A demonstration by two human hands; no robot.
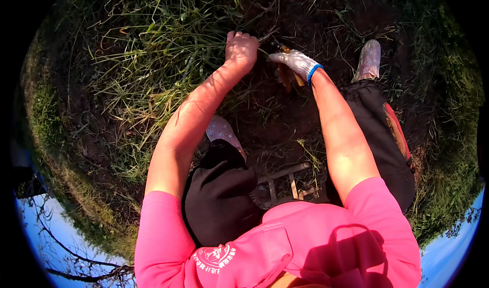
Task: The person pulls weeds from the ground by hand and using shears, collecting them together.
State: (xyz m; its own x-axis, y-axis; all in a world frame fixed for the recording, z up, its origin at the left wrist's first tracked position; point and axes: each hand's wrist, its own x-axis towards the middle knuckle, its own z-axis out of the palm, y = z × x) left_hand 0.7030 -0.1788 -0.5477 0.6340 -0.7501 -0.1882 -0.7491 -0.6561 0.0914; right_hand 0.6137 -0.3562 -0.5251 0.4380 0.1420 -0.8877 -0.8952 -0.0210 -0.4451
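My bare left hand (241,49) is curled into a grip at the edge of a clump of long grass (179,39). A thin pale plant stem (263,51) comes out of its right side, towards my other hand. The fingers' undersides are hidden. My right hand (296,63), in a white knit glove with a blue cuff, is closed around pruning shears (299,79) with orange-yellow handles. Their dark head (276,44) points up and left, close to the stem. I cannot tell whether the blades touch it.
My two shoes (223,129) stand apart on dark soil (282,123) strewn with dry grass. A wooden frame, perhaps a low stool (284,171), is just below my body, between my legs. Weeds (439,108) grow on the right. Bare branches (80,263) show at the lower left.
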